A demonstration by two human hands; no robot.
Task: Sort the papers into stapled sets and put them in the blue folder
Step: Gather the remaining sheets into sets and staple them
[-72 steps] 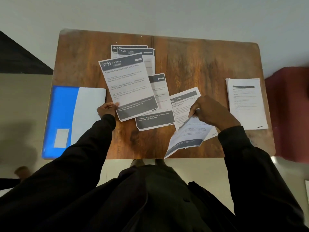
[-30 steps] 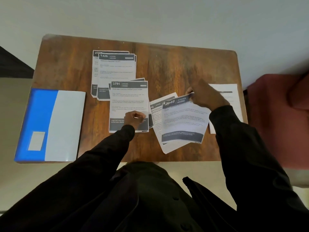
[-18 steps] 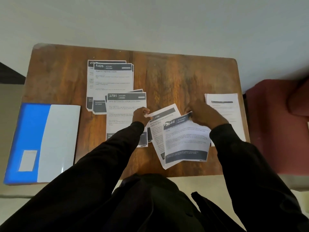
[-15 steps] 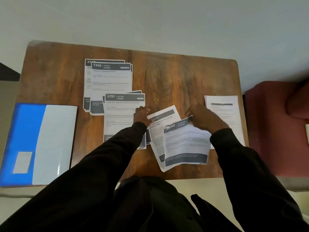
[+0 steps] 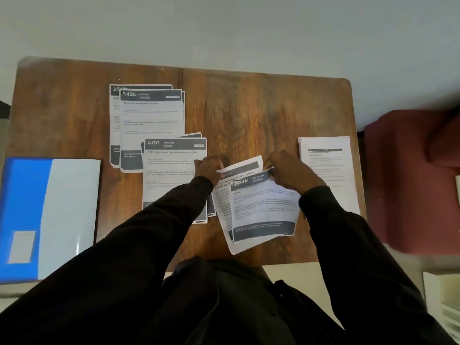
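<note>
Wood-grain table (image 5: 249,108), sorting in progress. Judged step: pairing two loose sheets into one set before stapling; nothing has yet gone into the blue folder (image 5: 22,207), which lies closed at the left edge of the frame, long axis running top to bottom, blue strip outermost. The right hand (image 5: 288,170) pinches the top edge of the sheet headed 46 (image 5: 263,207), lower centre of the frame. The left hand (image 5: 207,168), just beside it but not touching, appears to pinch the upper left corner of the tilted sheet (image 5: 242,166) underneath. The upper sheet's long axis runs near top to bottom, header towards the upper frame, footer band towards the person; the lower sheet leans, header towards the upper right. The next move likely calls for squaring both sheets edge to edge and setting them apart from the 3791 pile (image 5: 171,170), which they partly overlap. The 1426 pile (image 5: 151,115) sits upper left; a white pile (image 5: 328,175) lies at right. No stapler shows in view.
</note>
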